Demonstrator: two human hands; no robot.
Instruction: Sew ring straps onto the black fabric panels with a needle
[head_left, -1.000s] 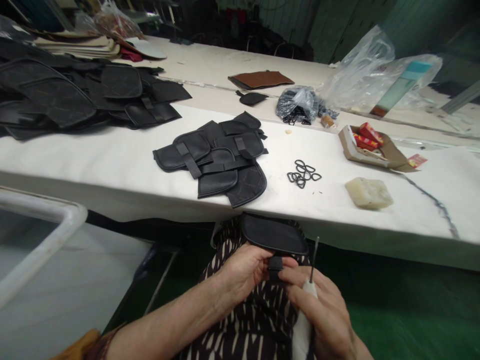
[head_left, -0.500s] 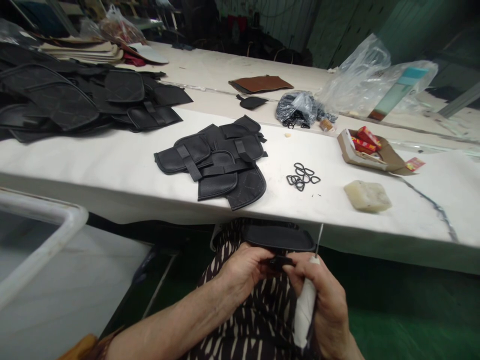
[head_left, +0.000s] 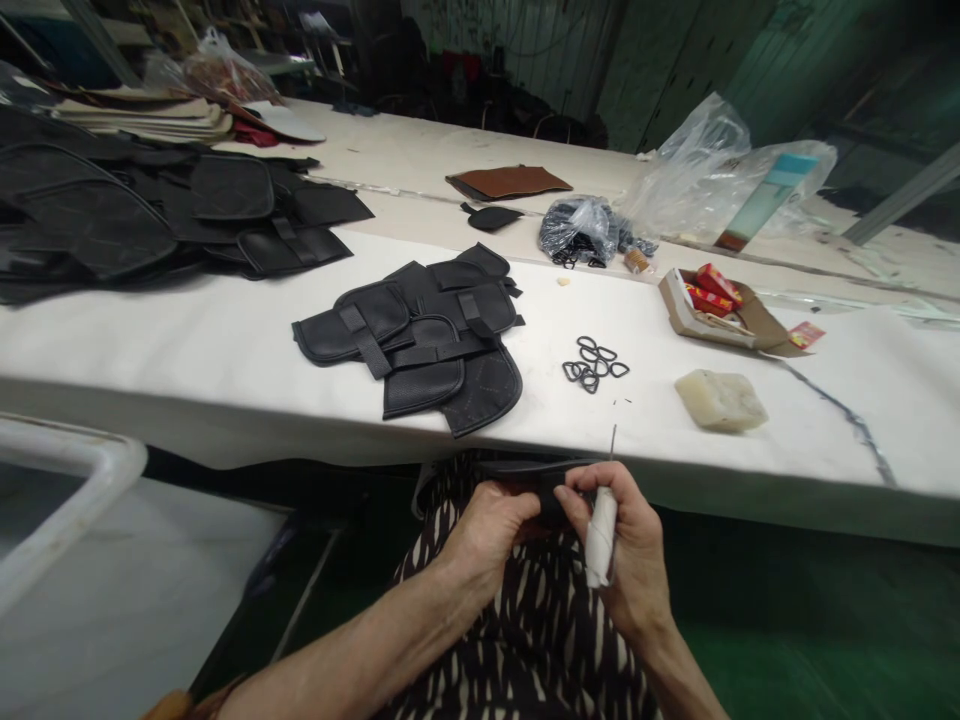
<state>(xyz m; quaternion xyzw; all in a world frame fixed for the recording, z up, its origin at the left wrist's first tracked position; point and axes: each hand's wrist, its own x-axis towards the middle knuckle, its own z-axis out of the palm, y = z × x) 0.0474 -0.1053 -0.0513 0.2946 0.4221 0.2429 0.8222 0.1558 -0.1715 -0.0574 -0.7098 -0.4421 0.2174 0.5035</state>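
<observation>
In the head view, my left hand [head_left: 489, 527] pinches a black leather piece [head_left: 553, 503] over my lap, just below the table's front edge. My right hand [head_left: 636, 545] is closed around the white wrapped handle of an awl [head_left: 600, 540], its thin metal shaft pointing up. Thumb and fingers of that hand also meet the right side of the leather piece. The fingers hide much of the piece. On the table ahead lie several black D-rings [head_left: 592, 384] in a loose cluster, with a pile of black leather pieces with straps [head_left: 424, 385] to their left.
A bigger heap of black pieces [head_left: 97, 215] covers the table's left. To the right are a yellowish block [head_left: 721, 400] and an open cardboard box [head_left: 679, 318] with red packets. Behind stand clear plastic bags [head_left: 694, 150]. A white-rimmed bin [head_left: 112, 462] is at lower left.
The leather piece has tilted, so its broad face now shows as a thin edge. My right hand has risen slightly, moving the awl up and left. The view has shifted a little.
</observation>
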